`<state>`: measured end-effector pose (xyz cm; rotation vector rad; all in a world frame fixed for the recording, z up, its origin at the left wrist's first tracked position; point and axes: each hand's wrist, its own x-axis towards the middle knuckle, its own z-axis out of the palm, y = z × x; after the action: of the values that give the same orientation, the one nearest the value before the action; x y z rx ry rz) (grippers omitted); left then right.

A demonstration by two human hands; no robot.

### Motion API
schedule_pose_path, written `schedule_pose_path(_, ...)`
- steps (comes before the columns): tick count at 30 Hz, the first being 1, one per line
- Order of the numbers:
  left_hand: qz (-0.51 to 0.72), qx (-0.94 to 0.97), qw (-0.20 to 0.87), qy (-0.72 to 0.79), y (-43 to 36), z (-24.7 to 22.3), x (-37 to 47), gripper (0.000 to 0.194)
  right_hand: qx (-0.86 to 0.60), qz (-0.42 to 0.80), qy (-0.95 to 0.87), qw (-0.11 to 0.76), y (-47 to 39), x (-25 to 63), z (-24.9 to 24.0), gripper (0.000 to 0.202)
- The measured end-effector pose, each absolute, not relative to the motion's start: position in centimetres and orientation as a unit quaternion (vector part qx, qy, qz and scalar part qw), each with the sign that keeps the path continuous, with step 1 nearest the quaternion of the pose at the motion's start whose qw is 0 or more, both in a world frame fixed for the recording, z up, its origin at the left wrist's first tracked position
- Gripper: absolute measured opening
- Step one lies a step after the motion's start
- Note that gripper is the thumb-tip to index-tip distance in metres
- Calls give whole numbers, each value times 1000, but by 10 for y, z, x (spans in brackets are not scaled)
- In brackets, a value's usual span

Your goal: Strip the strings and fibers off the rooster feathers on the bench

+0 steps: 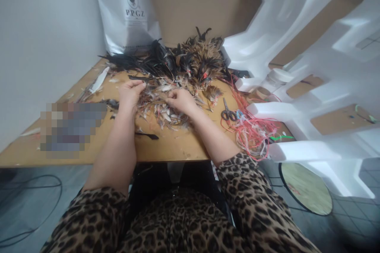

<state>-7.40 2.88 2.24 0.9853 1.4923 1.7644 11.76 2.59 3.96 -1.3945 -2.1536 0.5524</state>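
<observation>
My left hand (129, 94) is closed in a pinch at the left edge of a loose pile of pale and brown feathers (166, 116). Whatever lies between its fingertips is too small to make out. A long dark feather (138, 78) lies just above those fingers. Over the pile's right side, my right hand (181, 101) has its thumb and fingers pressed together, with a brownish feather seeming to stick out from them to the left. Behind both hands spread black feathers (162, 58) and a bushy heap of brown feathers (206, 57).
Scissors (228, 112) lie right of the pile, beside tangled pink and white strings (252, 132). White foam packing (285, 112) stands along the right side. A silvery bag (130, 27) stands at the back. A blurred-out item (73, 128) lies on the wooden table (169, 150) at left.
</observation>
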Motion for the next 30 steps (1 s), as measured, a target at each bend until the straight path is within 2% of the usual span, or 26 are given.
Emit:
schedule_pose_path(4, 686, 361, 229, 589, 30, 24, -81, 11, -527, 206, -792, 229, 29, 116, 34, 15)
schedule_pose_path(7, 639, 394, 170, 638, 31, 20, -88, 11, -496, 279, -756, 322, 36, 119, 31, 17)
schedule_pose_path(11, 616, 472, 16, 631, 27, 22, -84, 14, -459, 451, -612, 460, 41, 125, 33, 22)
schedule_pose_path(13, 632, 494, 57, 595, 22, 26, -75, 15, -444, 531, -539, 480, 39, 126, 36, 24)
schedule_pose_path(17, 608, 510, 292, 533, 11, 33, -53, 19, -401, 645, -449, 471, 36, 124, 38, 32)
schedule_pose_path(20, 563, 511, 418, 497, 7, 33, -45, 22, -374, 674, -418, 481, 35, 122, 38, 38)
schedule_pose_path(30, 516, 501, 529, 450, 8, 26, -41, 27, -380, 622, -462, 505, 23, 109, 43, 34)
